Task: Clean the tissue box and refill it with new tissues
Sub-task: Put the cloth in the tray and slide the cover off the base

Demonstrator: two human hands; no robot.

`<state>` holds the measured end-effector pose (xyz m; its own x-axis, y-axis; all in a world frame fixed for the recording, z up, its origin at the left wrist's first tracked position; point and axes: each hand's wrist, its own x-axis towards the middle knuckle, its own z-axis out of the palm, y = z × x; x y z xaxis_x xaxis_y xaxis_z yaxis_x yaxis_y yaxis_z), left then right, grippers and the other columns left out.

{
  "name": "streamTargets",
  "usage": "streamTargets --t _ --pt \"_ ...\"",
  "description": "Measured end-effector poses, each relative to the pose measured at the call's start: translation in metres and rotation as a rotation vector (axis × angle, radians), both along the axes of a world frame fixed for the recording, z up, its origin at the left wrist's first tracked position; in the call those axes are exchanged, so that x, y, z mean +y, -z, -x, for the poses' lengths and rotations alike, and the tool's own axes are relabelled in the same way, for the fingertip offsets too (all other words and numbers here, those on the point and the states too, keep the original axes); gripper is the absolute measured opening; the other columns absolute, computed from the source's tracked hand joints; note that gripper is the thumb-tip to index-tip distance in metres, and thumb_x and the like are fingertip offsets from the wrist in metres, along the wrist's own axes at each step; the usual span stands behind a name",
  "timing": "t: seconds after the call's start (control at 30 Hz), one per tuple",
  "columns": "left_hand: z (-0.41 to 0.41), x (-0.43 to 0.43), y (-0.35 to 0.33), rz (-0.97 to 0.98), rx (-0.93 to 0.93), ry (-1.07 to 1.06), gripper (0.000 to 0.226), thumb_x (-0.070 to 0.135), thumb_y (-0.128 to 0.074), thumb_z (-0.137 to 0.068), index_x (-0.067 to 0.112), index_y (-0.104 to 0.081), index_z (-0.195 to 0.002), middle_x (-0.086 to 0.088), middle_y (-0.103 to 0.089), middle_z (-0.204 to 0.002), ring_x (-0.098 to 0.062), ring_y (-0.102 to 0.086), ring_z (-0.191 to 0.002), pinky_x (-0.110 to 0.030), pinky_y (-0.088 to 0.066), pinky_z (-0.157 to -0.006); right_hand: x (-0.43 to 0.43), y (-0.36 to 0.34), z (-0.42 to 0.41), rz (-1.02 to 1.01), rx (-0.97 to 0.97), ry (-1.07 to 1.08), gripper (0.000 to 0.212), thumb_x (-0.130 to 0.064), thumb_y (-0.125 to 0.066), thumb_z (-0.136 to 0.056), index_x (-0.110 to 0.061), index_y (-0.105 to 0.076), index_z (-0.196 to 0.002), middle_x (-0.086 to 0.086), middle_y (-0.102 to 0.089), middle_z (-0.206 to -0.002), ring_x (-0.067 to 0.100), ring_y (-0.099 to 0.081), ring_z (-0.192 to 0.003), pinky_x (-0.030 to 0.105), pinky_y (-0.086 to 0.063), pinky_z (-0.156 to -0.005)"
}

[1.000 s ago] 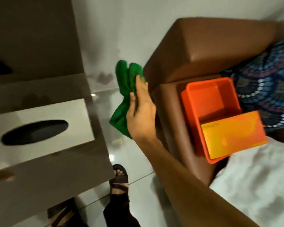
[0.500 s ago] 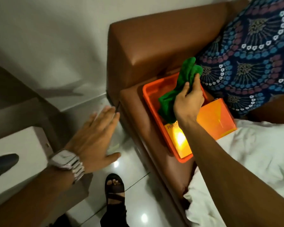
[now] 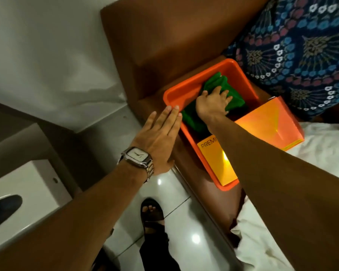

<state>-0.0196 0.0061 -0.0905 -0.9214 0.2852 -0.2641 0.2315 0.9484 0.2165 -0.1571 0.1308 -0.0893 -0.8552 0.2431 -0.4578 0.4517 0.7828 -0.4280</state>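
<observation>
Right hand [image 3: 213, 102] gripping green cloth [image 3: 233, 94], left hand [image 3: 157, 137] spread flat, yellow pack [image 3: 219, 163] reading "PREMI"

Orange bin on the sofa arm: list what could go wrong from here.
1. The bin sits on the narrow sofa arm, its near corner at the arm's edge; the right hand pressing the green cloth into it could tip it to the floor.
2. The left hand lies flat at the rim, with no grip to steady it.
3. The tissue pack leans out over the rim and may slide off.
</observation>
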Motion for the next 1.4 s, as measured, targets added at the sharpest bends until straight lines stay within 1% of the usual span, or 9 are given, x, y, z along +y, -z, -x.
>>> streamTargets --t 0.27,0.4,0.53,0.67,0.77,0.87,1.03,1.2,1.4 --pt "-0.012 -0.023 -0.007 -0.014 0.011 -0.045 0.120 0.050 -0.072 -0.069 0.008 0.002 -0.153 -0.012 0.005 -0.162 -0.027 0.004 -0.149 -0.046 -0.004 -0.120 -0.001 -0.003 0.005 -0.109 0.000 -0.087 0.054 -0.034 -0.035 -0.105 -0.010 -0.031 -0.153 0.018 -0.020 -0.164 0.041 -0.006 -0.152 0.057 -0.013 -0.121" --pt "-0.048 -0.078 -0.006 0.018 -0.027 -0.085 0.113 0.054 -0.067 -0.075 0.012 0.004 -0.153 -0.013 0.010 -0.162 -0.029 0.007 -0.148 -0.047 -0.003 -0.120 -0.022 -0.019 -0.033 -0.131 0.329 -0.220 0.051 -0.033 -0.045 -0.098 -0.013 -0.047 -0.144 0.012 -0.036 -0.158 0.036 -0.015 -0.152 0.062 -0.012 -0.119" --pt "-0.124 -0.153 -0.006 0.080 -0.092 -0.232 0.101 0.063 -0.052 -0.081 0.012 -0.003 -0.153 -0.015 0.001 -0.162 -0.030 0.003 -0.149 -0.048 -0.004 -0.120 -0.073 -0.021 -0.126 0.201 0.651 -0.534 0.033 -0.017 -0.058 -0.092 -0.006 -0.063 -0.123 0.018 -0.063 -0.125 0.038 -0.056 -0.120 0.051 -0.039 -0.108" --pt "-0.222 -0.216 -0.007 0.141 -0.172 -0.407 0.091 0.072 -0.024 -0.086 0.011 -0.014 -0.153 -0.015 -0.008 -0.161 -0.028 0.001 -0.148 -0.048 -0.007 -0.119 -0.140 -0.002 -0.223 0.572 0.053 -0.628 0.025 -0.015 -0.069 -0.091 -0.015 -0.067 -0.116 0.006 -0.069 -0.115 0.014 -0.066 -0.093 0.034 -0.056 -0.082" --pt "-0.283 -0.245 -0.009 0.119 -0.144 -0.634 0.085 0.069 -0.028 -0.086 0.010 -0.031 -0.148 -0.016 -0.022 -0.158 -0.030 -0.013 -0.147 -0.052 -0.018 -0.116 -0.181 0.015 -0.269 0.572 -0.172 -0.678 0.031 -0.039 -0.071 -0.088 -0.028 -0.060 -0.115 -0.001 -0.066 -0.117 0.011 -0.066 -0.098 0.027 -0.060 -0.080" --pt "-0.328 -0.266 -0.009 0.086 -0.045 -1.013 0.074 0.062 -0.050 -0.085 0.013 -0.041 -0.140 -0.016 -0.036 -0.151 -0.036 -0.034 -0.139 -0.058 -0.035 -0.106 -0.215 0.025 -0.298 0.523 -0.216 -0.589 0.046 -0.057 -0.073 -0.077 -0.036 -0.052 -0.111 -0.005 -0.063 -0.115 0.013 -0.065 -0.101 0.022 -0.056 -0.074" --pt "-0.352 -0.270 0.003 -0.235 -0.007 -1.621 0.080 0.060 -0.070 -0.071 0.016 -0.044 -0.133 -0.012 -0.049 -0.133 -0.036 -0.051 -0.116 -0.047 -0.050 -0.086 -0.246 0.040 -0.315 0.333 -0.207 -0.444 0.103 -0.075 -0.070 -0.053 -0.019 -0.044 -0.136 0.005 -0.056 -0.129 0.028 -0.058 -0.117 0.049 -0.057 -0.093" --pt "-0.339 -0.265 0.019 -0.606 -0.033 -1.986 0.083 0.053 -0.081 -0.059 0.011 -0.051 -0.124 -0.008 -0.060 -0.120 -0.031 -0.058 -0.109 -0.043 -0.052 -0.088 -0.258 0.049 -0.318 0.206 -0.143 -0.385 0.093 -0.063 -0.079 -0.062 -0.016 -0.042 -0.133 0.001 -0.051 -0.116 0.023 -0.056 -0.106 0.042 -0.058 -0.087" --pt "-0.334 -0.273 0.028 -0.647 -0.096 -2.119 0.088 0.056 -0.079 -0.052 0.008 -0.053 -0.121 -0.009 -0.060 -0.118 -0.031 -0.057 -0.108 -0.045 -0.052 -0.090 -0.269 0.050 -0.317 0.130 -0.135 -0.308 0.087 -0.057 -0.080 -0.065 -0.014 -0.046 -0.132 0.006 -0.056 -0.120 0.026 -0.058 -0.108 0.037 -0.055 -0.080"
